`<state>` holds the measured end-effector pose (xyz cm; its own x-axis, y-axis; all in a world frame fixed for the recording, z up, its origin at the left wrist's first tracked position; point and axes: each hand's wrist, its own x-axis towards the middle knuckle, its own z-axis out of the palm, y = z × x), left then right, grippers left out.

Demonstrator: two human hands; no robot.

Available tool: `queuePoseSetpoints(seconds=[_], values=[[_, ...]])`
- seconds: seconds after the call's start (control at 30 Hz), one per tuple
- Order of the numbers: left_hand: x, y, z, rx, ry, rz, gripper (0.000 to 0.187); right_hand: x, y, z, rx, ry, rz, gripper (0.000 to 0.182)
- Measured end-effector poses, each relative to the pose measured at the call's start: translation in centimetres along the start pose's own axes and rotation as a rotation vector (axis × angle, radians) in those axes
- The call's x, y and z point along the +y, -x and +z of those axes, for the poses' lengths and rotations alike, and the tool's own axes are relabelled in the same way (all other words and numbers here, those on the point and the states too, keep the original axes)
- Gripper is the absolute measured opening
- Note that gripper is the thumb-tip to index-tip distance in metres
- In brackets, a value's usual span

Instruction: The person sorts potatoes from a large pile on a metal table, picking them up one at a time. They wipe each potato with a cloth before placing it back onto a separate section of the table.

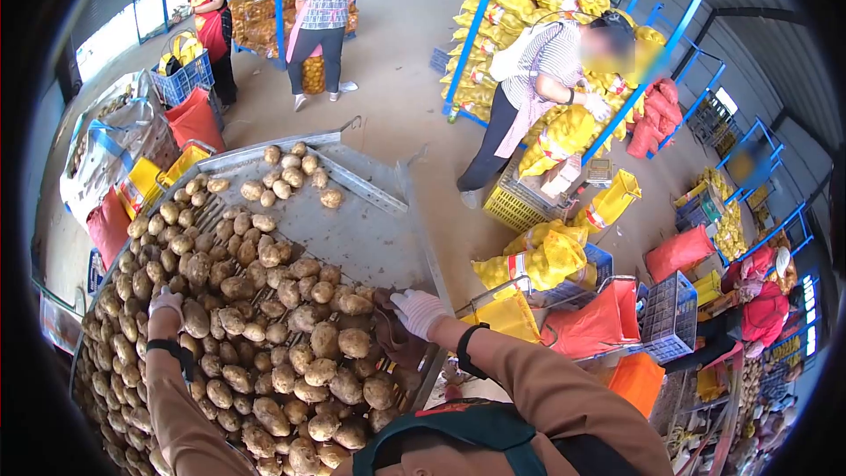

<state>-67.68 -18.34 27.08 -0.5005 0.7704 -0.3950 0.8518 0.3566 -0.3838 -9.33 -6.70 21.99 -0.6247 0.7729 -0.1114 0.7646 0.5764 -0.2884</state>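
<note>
My left hand point(166, 301), in a white glove, rests among the potatoes on the left side of the sorting table, its fingers partly showing and apart. Many brown, soil-dusted potatoes point(236, 288) cover the slatted bed in front of me. By the table's right edge, my gloved right hand point(419, 312) has its fingers closed on a dark brown piece of cloth point(398, 339). The cloth hangs down beside the nearest potatoes and hides part of the slats.
The metal tray point(366, 242) has a raised rail point(357, 178); several potatoes lie beyond it. To the right are yellow mesh sacks point(538, 260), an orange-red bag point(592, 322) and a blue crate point(670, 317). A person point(542, 79) bends over stacked sacks; others stand farther back.
</note>
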Motion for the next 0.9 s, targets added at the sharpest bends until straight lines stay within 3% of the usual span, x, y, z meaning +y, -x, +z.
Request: queuePoseSetpoints(seconds=[0.13, 0.2, 0.27, 0.33, 0.4, 0.47, 0.5, 0.53, 0.6, 0.67, 0.7, 0.73, 0.9], values=[[1.5, 3.0, -0.9, 0.036, -0.001, -0.022, 0.04, 0.2, 0.3, 0.3, 0.026, -0.015, -0.003, 0.025], [1.4, 3.8, -0.1, 0.212, 0.201, -0.067, 0.037, 0.3, 0.8, 0.4, 0.055, -0.048, -0.008, 0.026], [1.1, 5.9, 0.1, 0.315, 0.16, -0.065, 0.03, 0.7, 0.3, 1.1, 0.011, -0.043, -0.03, 0.025], [1.3, 8.1, -0.1, 0.435, 0.233, -0.175, 0.043, 0.4, 0.4, 1.4, 0.065, -0.037, -0.003, 0.026], [3.1, 13.8, -4.7, 0.443, 0.492, -0.269, 0.058, 0.3, 0.8, 1.1, 0.083, 0.016, -0.006, 0.027], [2.9, 13.2, 0.3, 0.868, 0.841, -0.161, 0.074, 0.3, 0.7, 1.1, 0.039, 0.046, 0.018, 0.03], [3.5, 13.6, 0.5, 0.801, 1.19, -0.123, 0.082, 0.5, 0.8, 1.2, 0.063, 0.038, -0.002, 0.03], [4.3, 14.9, 1.3, 0.603, 1.695, -0.067, 0.071, 0.8, 0.9, 1.4, 0.087, 0.029, -0.021, 0.031], [8.0, 20.3, -0.9, 0.533, 2.169, 0.101, 0.056, 0.9, 1.1, 1.8, 0.113, 0.015, -0.042, 0.032], [11.5, 22.1, 0.0, 0.333, 2.646, 0.384, 0.046, 1.1, 1.3, 1.8, 0.117, 0.012, -0.046, 0.032], [13.1, 24.0, -0.1, 0.091, 2.876, 0.282, 0.047, 1.6, 1.3, 2.3, 0.154, -0.028, -0.057, 0.032], [15.5, 27.5, -2.6, 0.05, 2.942, 0.373, 0.052, 1.6, 1.7, 2.1, 0.15, -0.049, -0.058, 0.032], [24.7, 32.5, -2.9, 0.075, 3.039, 0.495, 0.052, 2.4, 3.9, 2.5, 0.145, -0.167, -0.074, 0.038]])
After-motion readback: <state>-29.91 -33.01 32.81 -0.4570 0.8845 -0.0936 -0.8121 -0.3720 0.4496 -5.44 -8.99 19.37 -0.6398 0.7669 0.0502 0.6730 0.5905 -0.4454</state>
